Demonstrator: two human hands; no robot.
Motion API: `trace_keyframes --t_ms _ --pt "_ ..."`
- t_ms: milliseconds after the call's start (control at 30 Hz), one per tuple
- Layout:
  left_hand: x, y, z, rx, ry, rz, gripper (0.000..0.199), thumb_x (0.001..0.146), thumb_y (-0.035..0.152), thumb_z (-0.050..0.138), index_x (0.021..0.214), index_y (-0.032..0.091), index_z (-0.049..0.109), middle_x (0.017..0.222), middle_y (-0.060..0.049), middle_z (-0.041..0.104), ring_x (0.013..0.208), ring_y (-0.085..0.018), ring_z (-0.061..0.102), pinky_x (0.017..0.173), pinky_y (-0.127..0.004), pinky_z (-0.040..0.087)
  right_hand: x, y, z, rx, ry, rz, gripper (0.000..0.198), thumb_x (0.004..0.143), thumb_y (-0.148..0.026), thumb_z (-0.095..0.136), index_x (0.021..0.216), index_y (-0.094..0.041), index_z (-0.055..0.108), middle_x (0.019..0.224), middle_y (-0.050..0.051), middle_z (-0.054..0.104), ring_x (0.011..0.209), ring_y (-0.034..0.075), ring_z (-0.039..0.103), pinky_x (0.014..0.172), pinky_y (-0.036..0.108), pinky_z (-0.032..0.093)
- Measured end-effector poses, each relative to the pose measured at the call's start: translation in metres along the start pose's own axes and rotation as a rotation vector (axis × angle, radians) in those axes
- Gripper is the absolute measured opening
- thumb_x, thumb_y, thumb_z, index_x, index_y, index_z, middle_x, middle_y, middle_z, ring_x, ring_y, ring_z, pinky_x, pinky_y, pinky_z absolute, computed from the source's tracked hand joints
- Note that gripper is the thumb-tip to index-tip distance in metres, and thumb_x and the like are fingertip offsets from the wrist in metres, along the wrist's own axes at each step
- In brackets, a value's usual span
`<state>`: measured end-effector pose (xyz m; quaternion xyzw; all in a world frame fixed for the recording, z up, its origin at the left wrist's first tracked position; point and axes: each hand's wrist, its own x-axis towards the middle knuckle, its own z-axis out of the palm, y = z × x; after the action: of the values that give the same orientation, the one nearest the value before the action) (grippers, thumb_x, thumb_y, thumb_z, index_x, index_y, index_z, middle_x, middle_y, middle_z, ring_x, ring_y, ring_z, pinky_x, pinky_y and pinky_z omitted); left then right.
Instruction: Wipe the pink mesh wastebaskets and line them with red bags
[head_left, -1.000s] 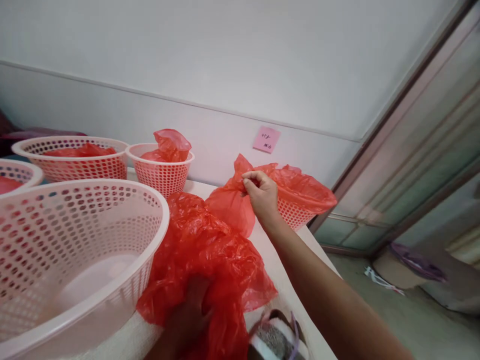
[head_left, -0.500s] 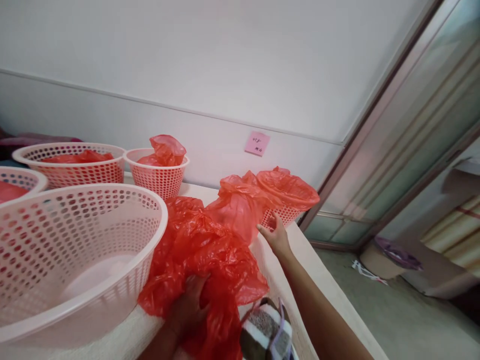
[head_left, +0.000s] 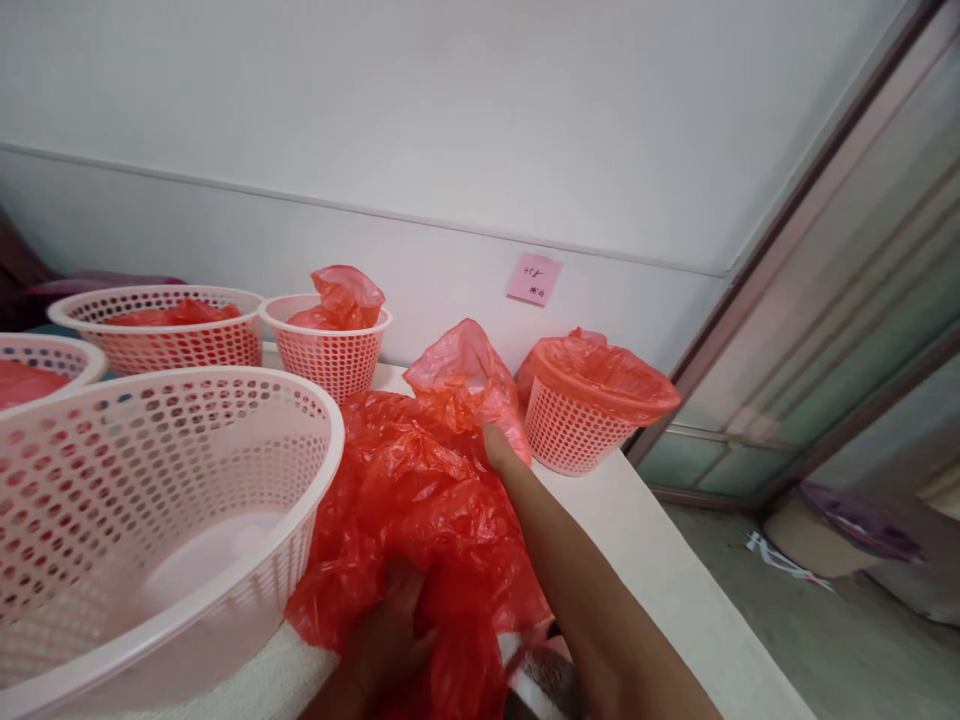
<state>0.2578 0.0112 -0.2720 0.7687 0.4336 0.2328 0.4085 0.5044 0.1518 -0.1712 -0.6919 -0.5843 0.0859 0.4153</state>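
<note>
With my feed's centre as the dial, my left hand (head_left: 394,620) sits at seven o'clock, sunk into the heap of red plastic (head_left: 431,490), probably to steady the slippery film; how tightly it grips, I cannot tell. That heap spreads beyond it, beside the large white basket (head_left: 217,440) at eight. My right hand (head_left: 495,448), at six, meets the heap's far side, mostly hidden, so its grip is unreadable too. Farther, at four, a smaller basket (head_left: 566,430) wears a red liner (head_left: 622,385) over its rim, presumably holding the mouth open. At one, a pink note (head_left: 534,278) hangs on the wall (head_left: 375,120), perhaps as a label.
</note>
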Motion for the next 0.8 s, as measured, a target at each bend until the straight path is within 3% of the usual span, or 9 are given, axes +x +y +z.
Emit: trace_keyframes --t_ms 67,133,233,333,400,500,600,700,800 --pt "-0.001 0.002 -0.004 -0.013 -0.041 0.011 0.076 0.073 0.039 0.066 0.143 0.019 0.043 0.152 -0.014 0.043 0.140 -0.032 0.038 0.115 -0.044 0.033 -0.005 0.001 0.001 0.055 -0.043 -0.008 0.024 0.092 -0.036 0.061 0.101 -0.014 0.065 0.098 0.003 0.067 0.084 0.017 0.065 0.077 0.035 0.055" --pt "-0.003 0.016 -0.013 -0.097 0.039 0.033 0.062 0.080 0.042 0.061 0.136 0.020 0.050 0.144 -0.012 0.052 0.135 -0.030 0.045 0.113 -0.044 0.036 -0.009 0.004 -0.001 0.104 -0.067 -0.018 0.017 0.088 -0.030 0.064 0.084 -0.014 0.065 0.083 0.000 0.067 0.076 0.015 0.064 0.073 0.031 0.053" --pt "-0.002 0.064 -0.037 -0.243 0.335 0.084 0.034 0.094 0.046 0.041 0.105 0.023 0.063 0.104 -0.008 0.069 0.103 -0.024 0.064 0.093 -0.038 0.051 -0.018 0.008 -0.007 0.184 -0.023 -0.010 0.010 0.084 -0.023 0.055 0.080 -0.017 0.063 0.079 0.000 0.067 0.074 0.015 0.062 0.070 0.028 0.050" --pt "0.016 0.116 -0.059 -0.262 0.405 0.228 0.026 0.089 0.045 0.053 0.096 0.021 0.060 0.090 -0.004 0.064 0.085 -0.018 0.062 0.082 -0.032 0.051 -0.030 0.008 -0.017 0.256 0.048 0.009 0.019 0.079 -0.025 0.043 0.082 -0.019 0.061 0.079 0.002 0.067 0.071 0.017 0.060 0.064 0.027 0.048" --pt "0.039 0.139 -0.068 -0.315 0.523 0.225 0.036 0.084 0.046 0.060 0.108 0.020 0.056 0.103 -0.007 0.062 0.089 -0.018 0.061 0.079 -0.031 0.051 -0.041 0.004 -0.025 0.290 0.062 0.003 0.020 0.077 -0.029 0.042 0.079 -0.019 0.059 0.076 0.003 0.065 0.068 0.018 0.059 0.062 0.027 0.047" --pt "0.083 0.151 -0.074 -0.277 0.649 0.127 0.087 0.068 0.046 0.077 0.137 0.013 0.035 0.139 -0.021 0.044 0.123 -0.029 0.050 0.097 -0.042 0.046 -0.060 -0.007 -0.037 0.317 0.024 -0.047 0.019 0.076 -0.030 0.044 0.077 -0.020 0.059 0.076 0.002 0.065 0.069 0.018 0.058 0.064 0.027 0.047" --pt "0.119 0.146 -0.073 -0.250 0.624 0.123 0.091 0.062 0.040 0.082 0.135 0.011 0.035 0.133 -0.022 0.052 0.124 -0.031 0.052 0.106 -0.047 0.039 -0.079 -0.017 -0.042 0.311 -0.081 -0.118 0.015 0.073 -0.026 0.046 0.071 -0.021 0.060 0.071 0.000 0.063 0.065 0.017 0.056 0.061 0.026 0.045" --pt "0.132 0.137 -0.066 -0.237 0.514 0.176 0.055 0.071 0.031 0.072 0.119 0.012 0.050 0.111 -0.014 0.066 0.105 -0.028 0.063 0.098 -0.045 0.046 -0.091 -0.022 -0.043 0.275 -0.165 -0.162 0.011 0.068 -0.020 0.049 0.058 -0.021 0.054 0.059 -0.002 0.056 0.056 0.015 0.050 0.056 0.025 0.042" --pt "0.127 0.128 -0.059 -0.218 0.359 0.253 0.024 0.078 0.019 0.055 0.101 0.015 0.061 0.100 -0.009 0.070 0.099 -0.024 0.066 0.096 -0.041 0.047 -0.093 -0.021 -0.048 0.251 -0.142 -0.151 0.009 0.066 -0.017 0.051 0.069 -0.021 0.058 0.066 -0.002 0.058 0.060 0.016 0.052 0.060 0.026 0.044"
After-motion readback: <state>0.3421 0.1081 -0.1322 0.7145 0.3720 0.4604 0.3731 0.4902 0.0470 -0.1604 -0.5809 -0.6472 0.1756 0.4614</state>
